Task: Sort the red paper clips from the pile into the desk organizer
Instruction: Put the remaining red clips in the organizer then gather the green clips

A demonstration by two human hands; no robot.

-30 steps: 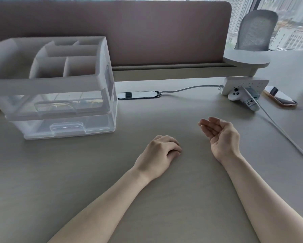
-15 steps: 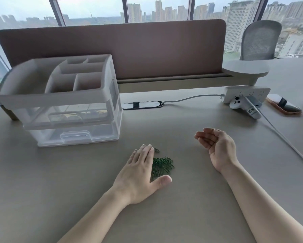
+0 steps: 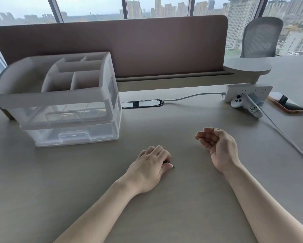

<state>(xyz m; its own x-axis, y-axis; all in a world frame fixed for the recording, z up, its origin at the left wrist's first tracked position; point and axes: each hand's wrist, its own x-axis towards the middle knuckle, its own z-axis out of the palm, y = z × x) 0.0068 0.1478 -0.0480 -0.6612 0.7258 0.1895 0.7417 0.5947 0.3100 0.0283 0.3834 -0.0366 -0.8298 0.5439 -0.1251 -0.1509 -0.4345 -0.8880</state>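
My left hand (image 3: 151,165) rests on the desk with its fingers curled down over a small pile of dark green paper clips (image 3: 166,162); only a sliver of them shows under the thumb. No red clips are visible. My right hand (image 3: 217,146) lies to the right, palm turned up and inward, fingers loosely apart, holding nothing. The white and clear desk organizer (image 3: 59,99) stands at the left back of the desk, with open top compartments and two clear drawers, both shut. It is well apart from both hands.
A brown divider panel (image 3: 112,46) runs along the desk's back. A cable grommet (image 3: 142,103), a power strip (image 3: 249,92) with its cord, a white controller (image 3: 247,105) and a phone (image 3: 285,104) lie at the right back. An office chair (image 3: 261,37) stands beyond.
My left hand, flat beside the exposed green clips half a second ago, has curled shut over them. The view has tilted upward. My right hand has barely moved.
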